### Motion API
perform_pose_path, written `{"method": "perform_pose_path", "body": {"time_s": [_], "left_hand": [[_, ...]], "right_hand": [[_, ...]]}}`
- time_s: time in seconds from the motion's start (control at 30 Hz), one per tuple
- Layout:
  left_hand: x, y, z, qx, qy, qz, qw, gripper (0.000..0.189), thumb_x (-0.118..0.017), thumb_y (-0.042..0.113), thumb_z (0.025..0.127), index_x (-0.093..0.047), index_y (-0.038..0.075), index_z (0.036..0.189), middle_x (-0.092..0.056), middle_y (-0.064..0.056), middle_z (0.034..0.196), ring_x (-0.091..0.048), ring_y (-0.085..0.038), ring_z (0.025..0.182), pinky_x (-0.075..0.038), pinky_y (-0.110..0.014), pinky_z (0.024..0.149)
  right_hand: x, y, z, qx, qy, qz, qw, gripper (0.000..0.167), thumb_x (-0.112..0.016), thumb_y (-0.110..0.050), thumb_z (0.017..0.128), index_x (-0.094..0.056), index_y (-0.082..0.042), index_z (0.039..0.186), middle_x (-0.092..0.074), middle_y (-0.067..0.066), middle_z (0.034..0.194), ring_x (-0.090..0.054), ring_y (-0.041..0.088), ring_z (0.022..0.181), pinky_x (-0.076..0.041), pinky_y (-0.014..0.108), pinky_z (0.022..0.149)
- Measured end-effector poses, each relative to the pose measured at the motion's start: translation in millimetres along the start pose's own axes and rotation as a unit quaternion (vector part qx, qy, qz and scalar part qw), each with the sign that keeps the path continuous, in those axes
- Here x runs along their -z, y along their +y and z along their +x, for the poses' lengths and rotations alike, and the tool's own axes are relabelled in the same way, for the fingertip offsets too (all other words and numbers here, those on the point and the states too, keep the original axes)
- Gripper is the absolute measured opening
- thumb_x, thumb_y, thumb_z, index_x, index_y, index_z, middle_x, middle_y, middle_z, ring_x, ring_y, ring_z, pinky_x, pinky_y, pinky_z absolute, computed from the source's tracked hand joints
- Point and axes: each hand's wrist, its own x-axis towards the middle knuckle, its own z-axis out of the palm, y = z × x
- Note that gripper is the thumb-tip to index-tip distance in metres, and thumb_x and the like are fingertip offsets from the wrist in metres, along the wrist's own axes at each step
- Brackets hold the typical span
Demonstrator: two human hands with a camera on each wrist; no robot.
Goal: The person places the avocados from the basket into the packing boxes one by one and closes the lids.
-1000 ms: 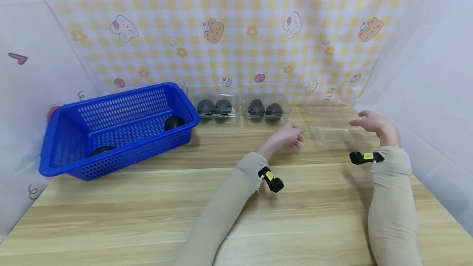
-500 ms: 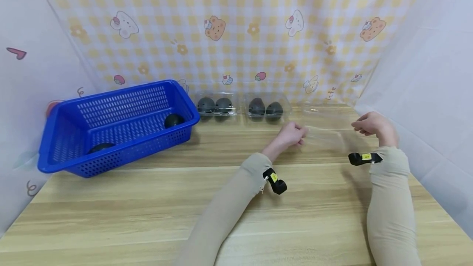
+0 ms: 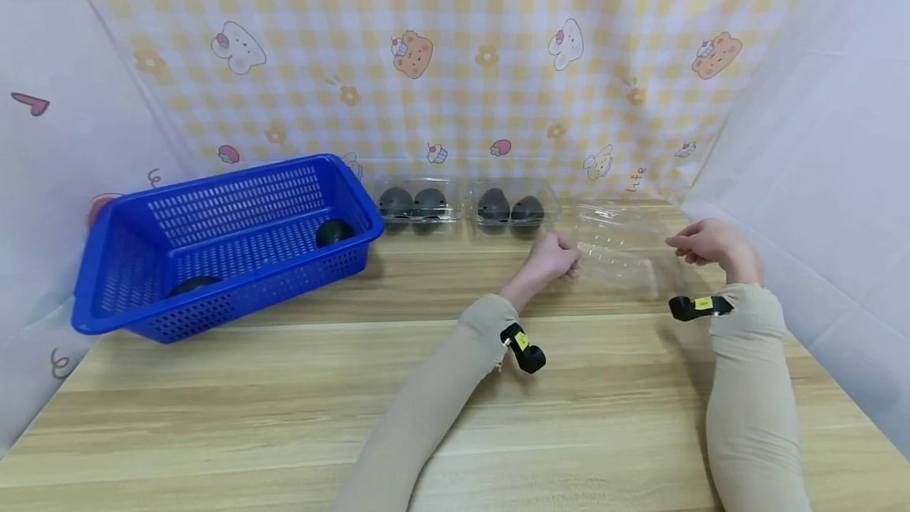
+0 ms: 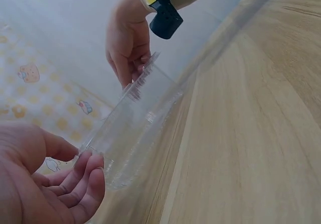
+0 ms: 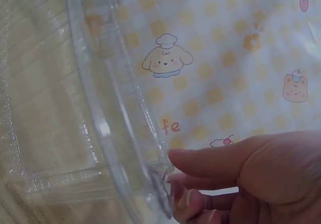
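A clear plastic clamshell box [image 3: 617, 250] is at the back right of the table, between my two hands. My left hand [image 3: 547, 256] pinches its near-left rim between thumb and fingers, as the left wrist view shows at lower left. At the opposite end my right hand [image 3: 712, 245] pinches the rim; in the right wrist view the thumb and fingers [image 5: 188, 199] meet at the edge of the plastic. Nothing shows inside this box [image 4: 138, 126]. Its base sits close over the wooden tabletop.
Two more clear boxes [image 3: 455, 229] stand in a row along the back, each holding two dark avocados [image 3: 493, 208]. A blue perforated basket [image 3: 135, 314] on the left contains two dark avocados [image 3: 334, 233]. A patterned cloth [image 3: 455, 101] hangs behind the table.
Both hands have gone from extended fingers beside the box to pinching its ends. The box first shifted and lifted slightly, then came down, with the left hand moving slightly left.
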Motion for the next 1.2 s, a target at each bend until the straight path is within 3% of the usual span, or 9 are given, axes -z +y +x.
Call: {"method": "perform_pose_path", "body": {"time_s": [0.13, 0.3, 0.53, 0.7, 0.87, 1.03, 1.2], "left_hand": [[3.0, 2.2, -1.9, 0.004, -0.004, 0.015, 0.9999, 0.013, -0.063, -0.001, 0.096, -0.067, -0.013, 0.092, -0.058, -0.003, 0.059, -0.056, -0.011, 0.05, -0.06, -0.036, 0.069], [7.8, 4.5, -5.2, 0.013, -0.014, 0.024, 0.9995, 0.007, -0.063, -0.001, 0.095, -0.063, -0.003, 0.088, -0.06, -0.005, 0.061, -0.057, -0.013, 0.05, -0.06, -0.042, 0.075], [15.3, 3.6, -9.2, 0.021, -0.054, 0.023, 0.998, 0.013, -0.064, -0.002, 0.095, -0.066, -0.008, 0.084, -0.065, -0.009, 0.062, -0.061, -0.016, 0.052, -0.061, -0.042, 0.074], [24.6, 0.2, -10.5, 0.019, -0.085, 0.009, 0.9961, 0.01, -0.065, -0.002, 0.094, -0.064, -0.009, 0.088, -0.066, -0.012, 0.064, -0.062, -0.018, 0.052, -0.06, -0.034, 0.062], [33.2, 1.8, -15.8, 0.025, -0.112, 0.013, 0.9933, 0.021, -0.066, -0.001, 0.095, -0.056, 0.0, 0.077, -0.063, -0.013, 0.062, -0.06, -0.017, 0.049, -0.053, -0.023, 0.048], [39.4, 1.6, -20.9, 0.034, -0.126, 0.025, 0.9911, 0.022, -0.067, 0.002, 0.095, -0.055, 0.002, 0.078, -0.064, -0.012, 0.065, -0.062, -0.018, 0.051, -0.055, -0.025, 0.051], [45.4, -0.7, -23.5, 0.053, -0.152, 0.006, 0.987, 0.018, -0.065, 0.003, 0.097, -0.057, 0.001, 0.082, -0.063, -0.013, 0.067, -0.062, -0.019, 0.054, -0.055, -0.025, 0.054]], "right_hand": [[-3, 0, 0.3, -0.001, -0.016, 0.01, 0.9998, 0.029, -0.054, -0.015, 0.105, -0.062, -0.001, 0.081, -0.054, -0.001, 0.066, -0.049, 0.011, 0.06, -0.045, 0.027, 0.059], [-6, 1, -1.8, -0.008, -0.036, 0.027, 0.9989, 0.023, -0.054, -0.011, 0.103, -0.06, -0.002, 0.083, -0.055, -0.001, 0.067, -0.049, 0.008, 0.058, -0.045, 0.024, 0.056], [-9, -1, -8.4, -0.014, -0.058, 0.033, 0.9977, 0.018, -0.054, -0.009, 0.101, -0.057, -0.005, 0.083, -0.053, -0.003, 0.066, -0.048, 0.007, 0.056, -0.042, 0.022, 0.054], [-11, -3, -9.4, -0.001, -0.077, 0.018, 0.9969, 0.02, -0.054, -0.009, 0.101, -0.057, -0.004, 0.082, -0.053, -0.002, 0.066, -0.047, 0.006, 0.056, -0.042, 0.021, 0.054], [-12, -4, -10.3, 0.005, -0.097, 0.01, 0.9952, 0.021, -0.055, -0.009, 0.101, -0.059, -0.003, 0.081, -0.052, -0.001, 0.066, -0.047, 0.007, 0.055, -0.041, 0.021, 0.053], [-16, -7, -12.6, 0.011, -0.103, 0.013, 0.9946, 0.021, -0.055, -0.008, 0.1, -0.06, -0.002, 0.081, -0.053, -0.001, 0.066, -0.047, 0.007, 0.055, -0.041, 0.021, 0.053], [-18, -9, -14.8, 0.011, -0.111, 0.02, 0.9935, 0.019, -0.056, -0.007, 0.098, -0.06, -0.002, 0.08, -0.052, -0.001, 0.066, -0.046, 0.007, 0.054, -0.042, 0.021, 0.053]]}}
